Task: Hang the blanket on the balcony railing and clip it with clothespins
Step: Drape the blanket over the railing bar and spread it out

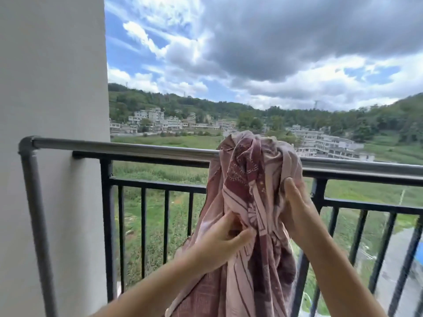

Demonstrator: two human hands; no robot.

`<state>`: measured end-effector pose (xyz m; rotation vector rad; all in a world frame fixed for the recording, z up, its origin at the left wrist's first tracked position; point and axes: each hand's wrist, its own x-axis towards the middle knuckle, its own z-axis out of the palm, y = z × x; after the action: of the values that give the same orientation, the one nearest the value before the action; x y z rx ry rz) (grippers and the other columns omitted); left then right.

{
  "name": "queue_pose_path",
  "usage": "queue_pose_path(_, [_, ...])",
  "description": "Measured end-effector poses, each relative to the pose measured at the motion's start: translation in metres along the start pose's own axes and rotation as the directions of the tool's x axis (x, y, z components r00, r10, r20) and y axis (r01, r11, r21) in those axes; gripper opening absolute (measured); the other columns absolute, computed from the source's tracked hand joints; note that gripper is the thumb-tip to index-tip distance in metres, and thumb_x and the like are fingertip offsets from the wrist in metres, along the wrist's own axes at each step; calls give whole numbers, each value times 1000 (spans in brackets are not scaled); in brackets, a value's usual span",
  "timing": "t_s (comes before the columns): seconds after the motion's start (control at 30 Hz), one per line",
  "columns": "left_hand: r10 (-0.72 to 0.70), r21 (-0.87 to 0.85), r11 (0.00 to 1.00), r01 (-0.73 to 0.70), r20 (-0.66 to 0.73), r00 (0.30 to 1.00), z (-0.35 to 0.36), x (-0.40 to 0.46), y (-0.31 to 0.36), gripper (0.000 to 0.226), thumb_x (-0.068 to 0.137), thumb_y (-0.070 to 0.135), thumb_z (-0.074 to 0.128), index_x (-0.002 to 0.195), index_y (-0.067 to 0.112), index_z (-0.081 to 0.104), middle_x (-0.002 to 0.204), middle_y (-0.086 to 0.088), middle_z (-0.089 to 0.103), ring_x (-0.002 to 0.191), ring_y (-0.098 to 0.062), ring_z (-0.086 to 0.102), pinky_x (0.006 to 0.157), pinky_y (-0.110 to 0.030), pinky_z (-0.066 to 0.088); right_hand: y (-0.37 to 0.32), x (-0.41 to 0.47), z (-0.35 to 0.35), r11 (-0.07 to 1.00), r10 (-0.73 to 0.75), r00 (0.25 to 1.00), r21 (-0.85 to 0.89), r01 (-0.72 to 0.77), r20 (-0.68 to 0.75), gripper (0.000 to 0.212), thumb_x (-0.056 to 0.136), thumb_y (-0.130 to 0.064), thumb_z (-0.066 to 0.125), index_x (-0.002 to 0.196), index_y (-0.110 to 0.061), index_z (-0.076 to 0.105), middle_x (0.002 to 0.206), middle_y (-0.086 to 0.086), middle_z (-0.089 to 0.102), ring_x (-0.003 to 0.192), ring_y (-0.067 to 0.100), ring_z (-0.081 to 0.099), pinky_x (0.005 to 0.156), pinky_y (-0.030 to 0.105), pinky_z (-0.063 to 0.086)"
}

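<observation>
A pink and maroon patterned blanket [247,179] hangs bunched up in front of the balcony railing [142,148], its top rising just above the metal top bar. My left hand [219,243] pinches a fold of the cloth low on its left side. My right hand [295,207] grips the bundle higher up on its right side, level with the black rail. The cloth's lower part drops out of view at the bottom. No clothespins are in view.
A grey wall [52,88] stands at the left, where a grey pipe [34,202] bends down from the top bar. Black vertical bars [143,200] run below the rail. Beyond lie fields, houses and hills far below.
</observation>
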<state>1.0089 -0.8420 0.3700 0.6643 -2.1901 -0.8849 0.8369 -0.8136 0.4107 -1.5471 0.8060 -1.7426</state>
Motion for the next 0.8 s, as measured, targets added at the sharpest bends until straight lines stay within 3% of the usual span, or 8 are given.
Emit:
queue_pose_path(0.13, [-26,-163,986,-21,-280,960,27,11,26,19,96,10,43,107,6,57,82,19,52,65,23,55,62,2,41,27,-23,-37,955,232,956,-142,-259,-182,64,78,-61,45,131,-27,45,127,-5,55,126,15,46,102,38,35])
queue_pose_path(0.23, [-94,-318,948,-3,-291,952,29,13,42,21,95,11,44,105,1,60,92,13,62,80,17,62,77,-2,46,41,-37,-47,855,446,895,-292,-430,-11,56,84,-62,43,125,-24,54,125,-3,62,117,14,57,105,42,41])
queue_pose_path(0.3, [-132,-405,914,7,-280,951,27,8,50,26,87,28,51,101,12,66,94,2,71,90,-5,68,88,-22,53,28,-38,-44,823,503,861,-347,-449,77,46,90,-49,42,112,-14,62,107,5,72,101,19,67,93,40,51])
queue_pose_path(0.4, [-196,-626,771,-119,-411,890,2,13,73,21,89,24,47,91,20,67,83,2,76,78,-15,72,72,-28,60,-8,-26,-44,894,349,936,-313,-320,39,62,74,-62,57,92,-3,67,91,18,73,84,30,69,79,40,54])
queue_pose_path(0.5, [-185,-607,749,-267,-578,795,-60,36,92,31,99,23,37,104,12,65,98,-6,75,89,-20,71,75,-31,60,-60,10,-68,975,130,974,-155,-160,-188,38,83,-48,56,74,-16,73,73,2,75,69,16,69,68,28,57])
queue_pose_path(0.57, [-196,-562,773,-294,-652,732,-105,55,101,34,98,21,34,110,5,61,110,-17,67,94,-27,68,75,-33,59,-91,49,-93,980,23,935,-176,-91,-353,37,88,-44,52,70,-18,71,66,-2,72,68,15,66,67,28,56])
queue_pose_path(0.7, [-283,-498,835,-236,-755,592,-176,83,106,37,92,5,32,115,5,61,100,-15,65,79,-24,66,59,-30,60,-145,115,-147,958,-119,800,-280,-63,-588,43,97,-35,36,85,-15,72,95,13,68,93,24,64,71,23,49])
queue_pose_path(0.8, [-272,-436,884,-171,-775,571,-197,102,98,30,93,11,38,98,13,67,90,-9,68,62,-16,69,53,-26,58,-186,144,-228,980,-123,700,24,196,-703,69,100,-19,24,41,-15,59,49,0,62,39,0,58,45,16,46])
